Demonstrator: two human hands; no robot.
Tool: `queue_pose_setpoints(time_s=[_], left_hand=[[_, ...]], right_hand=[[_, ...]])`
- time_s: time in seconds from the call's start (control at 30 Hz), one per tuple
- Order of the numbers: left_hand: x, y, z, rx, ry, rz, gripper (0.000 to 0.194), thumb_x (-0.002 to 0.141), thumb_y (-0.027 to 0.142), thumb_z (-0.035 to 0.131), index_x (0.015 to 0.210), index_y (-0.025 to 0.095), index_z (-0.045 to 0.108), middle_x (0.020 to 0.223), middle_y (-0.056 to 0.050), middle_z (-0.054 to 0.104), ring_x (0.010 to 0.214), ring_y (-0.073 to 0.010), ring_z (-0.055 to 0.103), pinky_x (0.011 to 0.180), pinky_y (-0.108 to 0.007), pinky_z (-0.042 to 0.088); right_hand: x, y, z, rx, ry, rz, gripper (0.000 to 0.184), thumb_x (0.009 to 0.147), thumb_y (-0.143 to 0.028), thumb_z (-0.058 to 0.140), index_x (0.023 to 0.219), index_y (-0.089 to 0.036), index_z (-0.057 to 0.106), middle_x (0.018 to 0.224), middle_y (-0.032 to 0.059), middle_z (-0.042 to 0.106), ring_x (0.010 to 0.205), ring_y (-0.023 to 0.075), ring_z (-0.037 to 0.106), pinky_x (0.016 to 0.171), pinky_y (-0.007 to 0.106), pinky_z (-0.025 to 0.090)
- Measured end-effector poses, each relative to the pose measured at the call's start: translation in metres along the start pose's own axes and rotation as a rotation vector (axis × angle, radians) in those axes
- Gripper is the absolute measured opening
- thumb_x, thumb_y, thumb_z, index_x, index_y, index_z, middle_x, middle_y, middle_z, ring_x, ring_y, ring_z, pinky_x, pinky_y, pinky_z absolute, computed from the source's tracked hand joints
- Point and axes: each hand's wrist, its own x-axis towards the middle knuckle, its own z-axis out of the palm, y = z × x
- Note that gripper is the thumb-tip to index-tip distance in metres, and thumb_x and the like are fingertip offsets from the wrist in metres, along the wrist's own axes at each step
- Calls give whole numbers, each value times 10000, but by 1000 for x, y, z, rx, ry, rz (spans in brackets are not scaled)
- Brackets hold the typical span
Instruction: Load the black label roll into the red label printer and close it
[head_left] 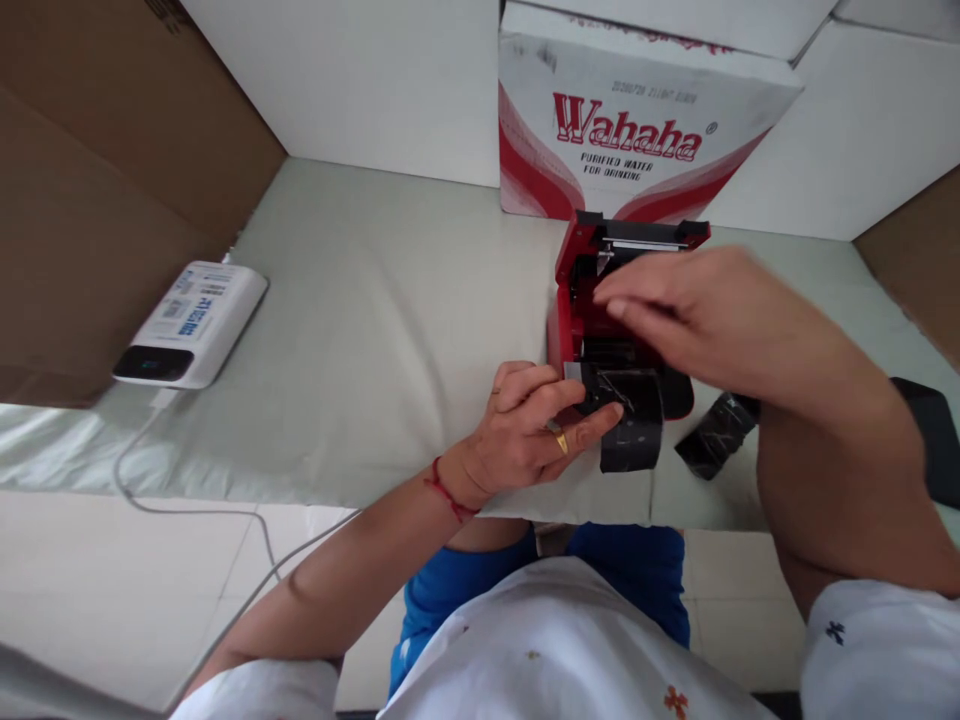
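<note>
A red and black box-shaped device (553, 345), which looks like a small label printer, stands with its lid raised. A black marbled-looking strip (634, 440) hangs out over its front. My left hand (536, 425) is closed at the front left corner, its fingers pressed on the strip; the thumb is mostly hidden. Over the opening, my right hand (697, 305) has thumb and fingertips drawn together beneath the lid. Whatever those fingertips hold, if anything, I cannot make out. Another piece of black strip (716, 437) lies on the cloth to the right, partly behind my right forearm.
A white carton with red lettering (637, 130) stands behind the device. At the left a white power bank (191, 320) lies with a cable (187, 511) running off the table edge. Brown cardboard (112, 200) rises on the left. A dark flat object (930, 435) lies far right.
</note>
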Motion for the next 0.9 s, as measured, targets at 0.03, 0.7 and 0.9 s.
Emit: queue_pose_setpoints(time_s=[0.03, 0.7, 0.9], left_hand=[[0, 0, -1, 13, 3, 2, 357, 978, 180, 678, 1305, 303, 754, 1031, -59, 647, 1092, -227, 536, 956, -387, 478], [3, -8, -5, 76, 10, -297, 662, 977, 24, 501, 1571, 295, 606, 1105, -84, 617, 1072, -231, 582, 990, -410, 488], [2, -20, 3, 62, 41, -315, 586, 997, -7, 482, 1339, 364, 780, 1024, -71, 627, 1045, -227, 538, 968, -426, 462]], right_hand=[[1, -3, -10, -26, 68, -9, 165, 1024, -339, 662, 980, -292, 814, 921, 1, 812, 833, 212, 741, 829, 392, 567], [-101, 19, 39, 148, 340, -50, 304, 1079, -259, 587, 1266, -275, 826, 1196, 93, 842, 1128, 273, 776, 1063, 542, 600], [-107, 24, 52, 246, 374, 18, 358, 1095, -269, 534, 1302, -333, 819, 1246, 55, 838, 1190, 263, 760, 1081, 531, 585]])
